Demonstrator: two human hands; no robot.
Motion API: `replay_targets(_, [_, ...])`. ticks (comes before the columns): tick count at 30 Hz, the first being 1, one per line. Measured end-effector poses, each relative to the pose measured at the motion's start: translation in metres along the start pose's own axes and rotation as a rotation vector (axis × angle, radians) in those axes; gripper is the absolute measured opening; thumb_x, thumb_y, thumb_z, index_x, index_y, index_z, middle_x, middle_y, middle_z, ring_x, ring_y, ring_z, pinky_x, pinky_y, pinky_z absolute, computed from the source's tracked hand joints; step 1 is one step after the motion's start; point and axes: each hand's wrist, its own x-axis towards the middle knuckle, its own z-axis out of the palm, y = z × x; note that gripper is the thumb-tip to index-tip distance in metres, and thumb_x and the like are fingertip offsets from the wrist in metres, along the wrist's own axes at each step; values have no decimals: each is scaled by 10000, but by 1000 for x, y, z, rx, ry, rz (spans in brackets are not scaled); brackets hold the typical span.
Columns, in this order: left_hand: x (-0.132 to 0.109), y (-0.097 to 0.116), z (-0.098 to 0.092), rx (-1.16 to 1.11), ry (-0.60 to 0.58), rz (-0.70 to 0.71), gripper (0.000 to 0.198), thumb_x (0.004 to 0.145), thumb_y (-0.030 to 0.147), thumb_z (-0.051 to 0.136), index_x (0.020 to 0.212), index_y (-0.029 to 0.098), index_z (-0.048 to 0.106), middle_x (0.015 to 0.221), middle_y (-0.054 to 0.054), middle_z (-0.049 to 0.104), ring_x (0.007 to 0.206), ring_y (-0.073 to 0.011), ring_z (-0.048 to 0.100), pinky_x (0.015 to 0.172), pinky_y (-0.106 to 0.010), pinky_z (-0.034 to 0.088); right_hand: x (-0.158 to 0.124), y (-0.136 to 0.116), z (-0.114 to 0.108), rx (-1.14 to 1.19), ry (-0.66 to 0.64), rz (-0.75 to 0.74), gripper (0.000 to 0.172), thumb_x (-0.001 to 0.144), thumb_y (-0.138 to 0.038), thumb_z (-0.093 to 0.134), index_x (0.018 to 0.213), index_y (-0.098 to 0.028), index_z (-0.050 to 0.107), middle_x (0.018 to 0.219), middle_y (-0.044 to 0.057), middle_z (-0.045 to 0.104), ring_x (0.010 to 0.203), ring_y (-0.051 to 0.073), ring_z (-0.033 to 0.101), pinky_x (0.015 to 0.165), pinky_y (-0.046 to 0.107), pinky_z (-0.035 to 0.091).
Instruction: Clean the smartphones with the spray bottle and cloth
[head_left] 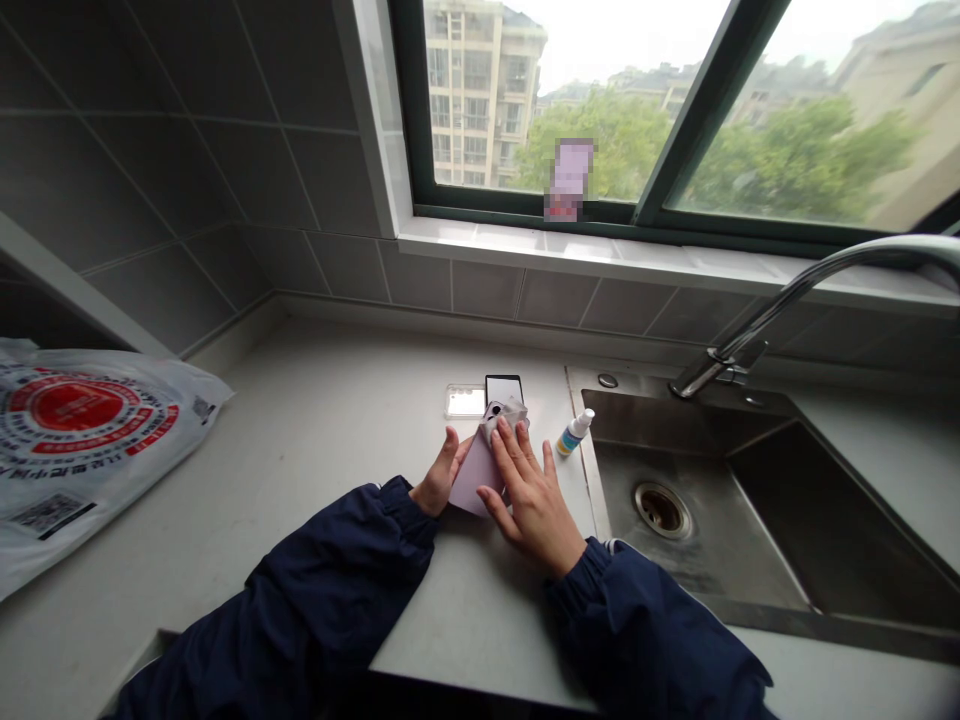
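Lilac phone [469, 487], gripped at nine o'clock by the left hand [436, 484], could slip toward twelve o'clock if the right hand [534, 500], spread on the cloth [514, 408], pushes hard

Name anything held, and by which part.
The left hand holds the lilac phone by its left edge; the right hand presses a pale cloth onto it.

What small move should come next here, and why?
Probably sliding the right hand and the cloth down the lavender phone: the cloth sits under that hand near the camera end, the lower back shows uncovered by cloth, and the left hand holds the phone's edge.
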Motion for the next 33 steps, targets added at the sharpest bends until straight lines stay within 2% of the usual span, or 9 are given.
replay_targets(4, [-1, -2, -1, 16, -54, -17, 833, 850, 729, 481, 1421, 125, 533, 1387, -183, 588, 1350, -349, 487, 1134, -431, 356, 1, 2, -4, 21, 32, -16, 741, 1022, -375, 422, 1599, -213, -14, 1650, 98, 146, 1534, 318, 81, 1169, 669, 199])
replay_targets(7, [-1, -5, -4, 4, -88, -43, 842, 852, 731, 472, 1440, 129, 513, 1419, -176, 563, 1392, -333, 442, 1162, -421, 327, 2, 2, -7, 23, 34, -85, 724, 1018, -366, 430, 1601, -198, 36, 1642, 106, 185, 1533, 319, 86, 1179, 665, 173])
replay_targets(12, [1, -10, -10, -74, -43, -31, 715, 940, 658, 378, 1395, 141, 570, 1376, -146, 607, 1414, -256, 425, 1163, -342, 332, 0, -3, -6, 22, -25, -220, 647, 1011, -332, 445, 1586, -176, 192, 1608, 107, 294, 1528, 319, 128, 1186, 683, 83])
replay_targets(15, [2, -7, -11, -126, -1, -44, 742, 937, 667, 373, 1378, 107, 578, 1310, -181, 646, 1330, -290, 527, 1110, -361, 405, -1, -6, -6, 47, -59, -271, 575, 1011, -319, 450, 1547, -165, 313, 1588, 103, 342, 1526, 310, 150, 1192, 677, 37])
replay_targets(19, [2, 1, -9, -198, 12, -107, 898, 880, 742, 393, 1436, 40, 475, 1196, -252, 681, 1151, -366, 648, 1050, -477, 449, -1, -9, -9, 102, -94, -328, 521, 995, -319, 487, 1490, -170, 419, 1559, 83, 407, 1517, 293, 198, 1209, 648, 42])
replay_targets(21, [2, 5, -9, -207, 25, -125, 936, 871, 771, 350, 1444, 39, 455, 1157, -261, 692, 1097, -377, 671, 1018, -501, 463, -1, -10, -10, 125, -98, -360, 501, 988, -294, 500, 1473, -180, 444, 1534, 77, 450, 1509, 274, 233, 1219, 626, 62])
replay_targets(24, [3, 10, -8, -185, 110, -88, 955, 867, 790, 301, 1430, 35, 462, 1090, -261, 711, 1032, -372, 694, 962, -490, 494, -1, -9, -9, 141, -81, -400, 448, 980, -200, 483, 1428, -195, 500, 1485, 65, 517, 1492, 242, 287, 1229, 599, 77])
replay_targets(29, [4, 18, -5, -183, 159, -89, 977, 873, 795, 226, 1416, 21, 471, 1096, -267, 704, 995, -373, 696, 886, -468, 523, -1, -8, -6, 135, 5, -374, 396, 991, -152, 451, 1359, -239, 570, 1408, 48, 599, 1452, 217, 378, 1233, 591, 85])
replay_targets(33, [3, 21, 0, -239, 187, -61, 953, 886, 779, 224, 1426, 30, 462, 1145, -257, 686, 1029, -361, 678, 905, -460, 517, -1, -8, -8, 108, 34, -283, 409, 997, -202, 467, 1401, -211, 530, 1457, 67, 550, 1470, 238, 344, 1235, 584, 97])
